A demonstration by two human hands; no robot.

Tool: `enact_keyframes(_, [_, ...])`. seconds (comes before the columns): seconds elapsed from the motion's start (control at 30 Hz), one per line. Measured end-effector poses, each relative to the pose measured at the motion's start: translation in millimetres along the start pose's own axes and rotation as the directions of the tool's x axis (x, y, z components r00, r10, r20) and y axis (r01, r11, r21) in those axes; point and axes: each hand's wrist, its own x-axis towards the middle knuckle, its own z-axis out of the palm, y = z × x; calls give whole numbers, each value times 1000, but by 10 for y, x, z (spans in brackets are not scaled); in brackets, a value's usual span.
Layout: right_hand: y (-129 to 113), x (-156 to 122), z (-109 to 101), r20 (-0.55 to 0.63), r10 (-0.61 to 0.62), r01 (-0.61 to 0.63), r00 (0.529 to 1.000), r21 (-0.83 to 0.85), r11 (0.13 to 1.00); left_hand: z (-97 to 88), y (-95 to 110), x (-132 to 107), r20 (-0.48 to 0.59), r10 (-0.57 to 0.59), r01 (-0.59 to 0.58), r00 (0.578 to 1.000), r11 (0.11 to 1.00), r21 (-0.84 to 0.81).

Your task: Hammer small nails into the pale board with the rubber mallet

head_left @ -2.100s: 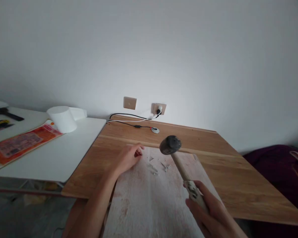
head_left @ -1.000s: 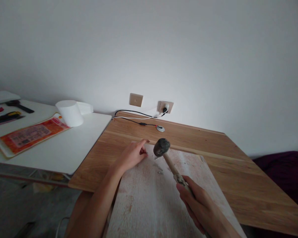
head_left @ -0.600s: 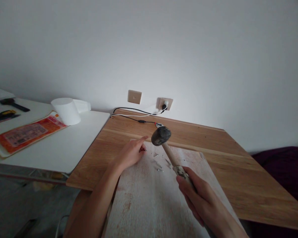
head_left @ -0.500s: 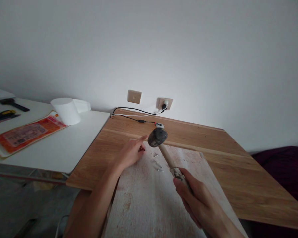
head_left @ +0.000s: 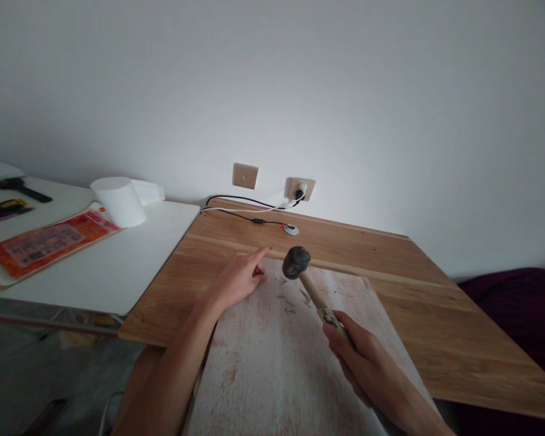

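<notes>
My right hand (head_left: 361,357) is wrapped round the handle of a rubber mallet (head_left: 297,262). Its dark head hovers over the far part of a whitish, worn wooden board (head_left: 263,357), to the right of my left hand (head_left: 243,277). That hand rests at the board's far left corner, thumb and fingers pinched together and index finger pointing outward. A tiny dark thing shows at the fingertips, too small to name. Between the hands lie several small, thin silvery pieces (head_left: 289,307), like nails or screws, somewhat blurred.
Under the board is a brown wooden tabletop (head_left: 436,321). Cables (head_left: 254,209) run along its back to a wall socket (head_left: 301,189). At left, a white table (head_left: 163,242) carries a white roll (head_left: 120,203), an orange packet (head_left: 49,242) and tools (head_left: 4,209). Dark purple cloth (head_left: 513,309) lies at right.
The mallet and my right hand have moved slightly right and nearer to me. The small silvery pieces have shifted on the board. My left hand stays nearly in place.
</notes>
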Motion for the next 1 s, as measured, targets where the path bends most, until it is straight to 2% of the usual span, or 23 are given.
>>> enact_keyframes(0.13, [-36, -7, 2, 23, -8, 9, 1000, -25, 1000, 11, -21, 9, 5, 16, -16, 1000, 1000, -6])
enact_keyframes(0.3, [-204, -144, 21, -21, -75, 75, 997, -1, 997, 13, -45, 23, 15, 23, -23, 1000, 1000, -5])
enact_keyframes(0.4, [-203, -116, 74, -40, -107, 107, 994, 4, 994, -9, -23, 19, 15, 37, -36, 999, 999, -32])
enact_keyframes(0.47, [-167, -54, 109, 2, -122, 122, 993, -5, 993, -24, -15, 12, 13, 55, -54, 998, 997, -60])
enact_keyframes(0.57, [-137, 1, 124, 65, -99, 100, 993, -8, 995, -25, -45, 4, 10, 62, -61, 998, 996, -58])
enact_keyframes(0.73, [-163, -74, 76, -10, -54, 54, 998, 69, 996, 40, -146, 7, 7, 37, -37, 999, 999, -10])
enact_keyframes(0.83, [-90, -53, 61, -31, -35, 38, 999, 84, 996, 66, -144, 11, 9, 34, -34, 999, 999, -11])
enact_keyframes(1.0, [39, 49, 42, 37, -10, 9, 999, 28, 1000, 70, -109, 19, 15, 30, -30, 999, 1000, 0])
